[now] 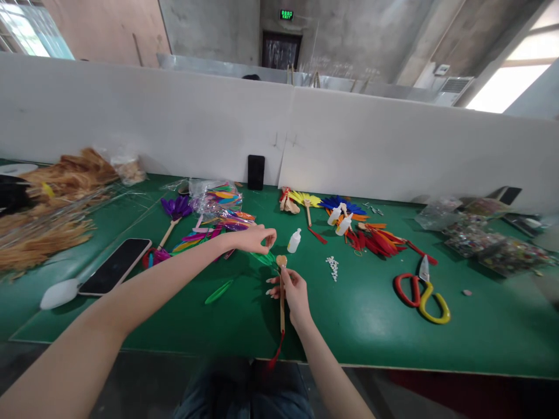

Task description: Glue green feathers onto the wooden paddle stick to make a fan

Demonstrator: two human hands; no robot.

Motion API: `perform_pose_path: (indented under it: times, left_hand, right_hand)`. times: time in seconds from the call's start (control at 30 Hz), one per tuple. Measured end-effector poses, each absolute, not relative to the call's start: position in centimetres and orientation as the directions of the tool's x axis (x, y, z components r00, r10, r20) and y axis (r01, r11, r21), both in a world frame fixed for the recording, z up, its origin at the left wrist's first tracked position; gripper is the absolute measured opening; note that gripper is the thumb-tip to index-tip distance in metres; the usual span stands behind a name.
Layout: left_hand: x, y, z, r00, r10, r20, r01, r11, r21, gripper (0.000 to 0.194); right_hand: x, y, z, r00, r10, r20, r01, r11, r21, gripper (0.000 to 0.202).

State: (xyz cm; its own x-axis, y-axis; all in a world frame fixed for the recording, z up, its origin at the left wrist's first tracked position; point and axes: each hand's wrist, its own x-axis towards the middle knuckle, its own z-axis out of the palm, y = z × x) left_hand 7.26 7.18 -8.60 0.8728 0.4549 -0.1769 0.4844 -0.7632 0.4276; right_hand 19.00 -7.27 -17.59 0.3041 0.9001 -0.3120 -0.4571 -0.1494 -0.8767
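Note:
My right hand [295, 290] grips a thin wooden stick [282, 308] near its top, fingers closed. The stick has a small heart-shaped head [282, 261] and a red tassel [275, 356] hanging at its lower end, over the table's front edge. Green feathers [264, 258] reach left from the head. Above them is my left hand [258, 238], thumb and index finger curled together; what they pinch, if anything, is too small to make out. A loose green feather [219, 292] lies to the left. Just behind the hands a white glue bottle [294, 240] stands upright.
White beads [332, 267] and scissors [421, 293] lie to the right. Finished feather fans [306, 201] and two more bottles are behind. Coloured feathers [222, 198], a purple fan [175, 208] and a phone [116, 266] are left. A white partition [196, 122] borders the green table [349, 326].

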Motion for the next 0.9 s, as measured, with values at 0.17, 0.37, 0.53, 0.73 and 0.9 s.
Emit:
perform_pose_path:
  times: [0.17, 0.37, 0.53, 0.73, 0.9]
  left_hand:
    - [7.1, 7.3, -8.8, 0.875, 0.452, -0.172, 0.479, -0.763, 0.434, 0.014]
    - [7.2, 7.2, -8.7, 0.871, 0.458, -0.175, 0.486, -0.759, 0.434, 0.02]
    - [6.8, 7.7, -7.1, 0.85, 0.501, -0.163, 0.518, -0.737, 0.434, 0.028]
    - [5.3, 8.7, -6.2, 0.809, 0.562, -0.173, 0.558, -0.641, 0.527, 0.024]
    - [4.8, 8.5, -7.6, 0.814, 0.539, -0.218, 0.552, -0.598, 0.581, 0.029]
  right_hand:
    - [19.0, -7.2, -17.7, 0.311, 0.896, -0.316, -0.456, -0.151, -0.877, 0.052]
    - [19.0, -7.2, -17.6, 0.313, 0.898, -0.309, -0.452, -0.146, -0.88, 0.051]
    - [18.9, -7.3, -17.7, 0.327, 0.896, -0.3, -0.449, -0.132, -0.884, 0.049]
    - [18.9, -7.3, -17.8, 0.334, 0.894, -0.297, -0.443, -0.129, -0.887, 0.05]
    - [18.9, -7.4, -17.4, 0.326, 0.897, -0.3, -0.435, -0.139, -0.889, 0.049]
